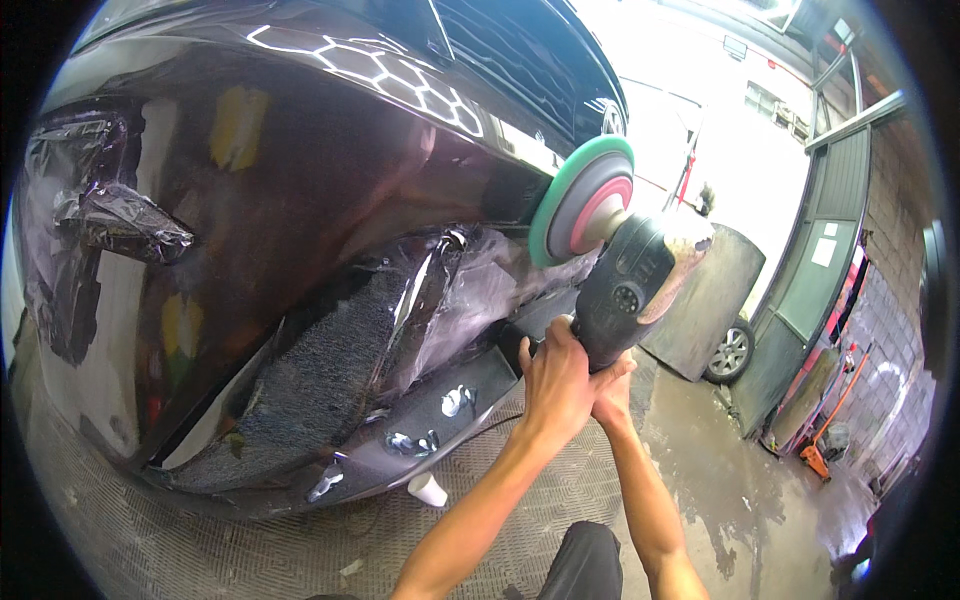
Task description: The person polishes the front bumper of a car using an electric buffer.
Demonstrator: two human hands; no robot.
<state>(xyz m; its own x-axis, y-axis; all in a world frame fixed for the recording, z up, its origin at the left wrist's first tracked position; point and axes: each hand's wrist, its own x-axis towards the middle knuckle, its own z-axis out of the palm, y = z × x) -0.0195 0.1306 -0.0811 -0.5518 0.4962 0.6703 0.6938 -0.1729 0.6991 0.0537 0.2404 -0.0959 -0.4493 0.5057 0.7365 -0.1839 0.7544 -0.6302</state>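
Observation:
A black handheld polishing machine (630, 285) with a green and pink foam pad (583, 200) is pressed against the glossy dark body of a car (330, 170). My left hand (555, 378) grips the machine's rear handle from the left. My right hand (612, 392) wraps the same handle just beneath and behind it. Both forearms rise from the lower edge. The pad touches the panel near the car's front corner, above the plastic-wrapped headlight area (470, 280).
Clear plastic film (110, 215) covers parts of the car at left. A small white cup (428, 489) sits on the ribbed floor mat under the bumper. Wet concrete lies to the right, with another covered car's wheel (730, 352), an orange tool (815, 455) and an open garage door beyond.

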